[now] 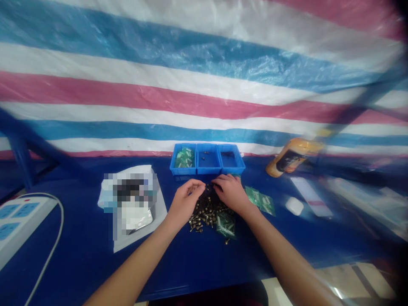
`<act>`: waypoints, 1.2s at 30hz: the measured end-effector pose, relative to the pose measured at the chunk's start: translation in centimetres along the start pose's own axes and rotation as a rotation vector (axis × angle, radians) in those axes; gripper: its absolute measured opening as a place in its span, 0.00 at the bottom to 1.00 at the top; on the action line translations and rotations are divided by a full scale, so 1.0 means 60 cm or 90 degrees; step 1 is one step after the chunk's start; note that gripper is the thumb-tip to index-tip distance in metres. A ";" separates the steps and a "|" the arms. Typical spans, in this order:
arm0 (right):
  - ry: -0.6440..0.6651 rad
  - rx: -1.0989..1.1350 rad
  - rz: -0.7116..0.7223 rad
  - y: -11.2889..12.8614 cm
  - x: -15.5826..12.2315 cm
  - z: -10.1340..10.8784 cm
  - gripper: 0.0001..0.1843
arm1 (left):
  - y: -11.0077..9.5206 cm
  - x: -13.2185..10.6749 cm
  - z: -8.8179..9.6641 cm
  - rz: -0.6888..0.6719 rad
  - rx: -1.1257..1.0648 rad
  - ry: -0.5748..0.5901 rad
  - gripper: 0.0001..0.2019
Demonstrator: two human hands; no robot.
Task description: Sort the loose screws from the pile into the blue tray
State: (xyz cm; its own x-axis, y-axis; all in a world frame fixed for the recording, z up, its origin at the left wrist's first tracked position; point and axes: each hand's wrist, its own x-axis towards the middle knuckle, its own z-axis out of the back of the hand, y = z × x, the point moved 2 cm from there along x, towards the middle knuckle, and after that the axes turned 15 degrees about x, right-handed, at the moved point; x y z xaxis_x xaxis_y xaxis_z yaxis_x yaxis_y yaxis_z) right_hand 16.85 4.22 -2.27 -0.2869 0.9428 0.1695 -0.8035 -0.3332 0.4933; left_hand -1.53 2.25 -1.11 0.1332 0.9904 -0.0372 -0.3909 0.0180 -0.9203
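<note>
Both my hands rest over a pile of small dark and brass-coloured screws (205, 214) on the blue table (79, 255). My left hand (186, 199) has its fingers curled and pinched at the pile's far edge. My right hand (230, 191) is also curled, fingertips meeting the left hand's over the pile. What the fingers pinch is too small to make out. A small clear green bag (226, 224) lies against the pile at its right. Two more green bags (261, 200) lie to the right of my right wrist.
Three joined blue bins (207, 171) stand behind the pile; the left one holds green bags. A white bag (134, 204) lies at left, a power strip (19, 219) at the far left edge. An orange bottle (291, 157) lies at right, near a white object (295, 206).
</note>
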 end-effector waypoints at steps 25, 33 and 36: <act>0.023 0.046 0.009 0.002 -0.009 0.002 0.17 | -0.007 -0.004 0.001 -0.002 -0.006 -0.007 0.12; 0.034 0.044 0.019 0.002 -0.011 0.000 0.17 | -0.010 -0.006 0.002 -0.015 0.003 -0.012 0.12; 0.036 0.051 0.022 0.002 -0.011 -0.001 0.18 | -0.010 -0.007 0.002 -0.020 0.012 -0.014 0.11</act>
State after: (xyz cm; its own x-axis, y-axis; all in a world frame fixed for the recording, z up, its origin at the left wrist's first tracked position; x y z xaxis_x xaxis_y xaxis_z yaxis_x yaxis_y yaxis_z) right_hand 16.89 3.54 -2.37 -0.3444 0.9283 0.1401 -0.7491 -0.3617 0.5549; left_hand -1.46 1.82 -0.51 0.1258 0.9921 -0.0003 -0.4035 0.0509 -0.9135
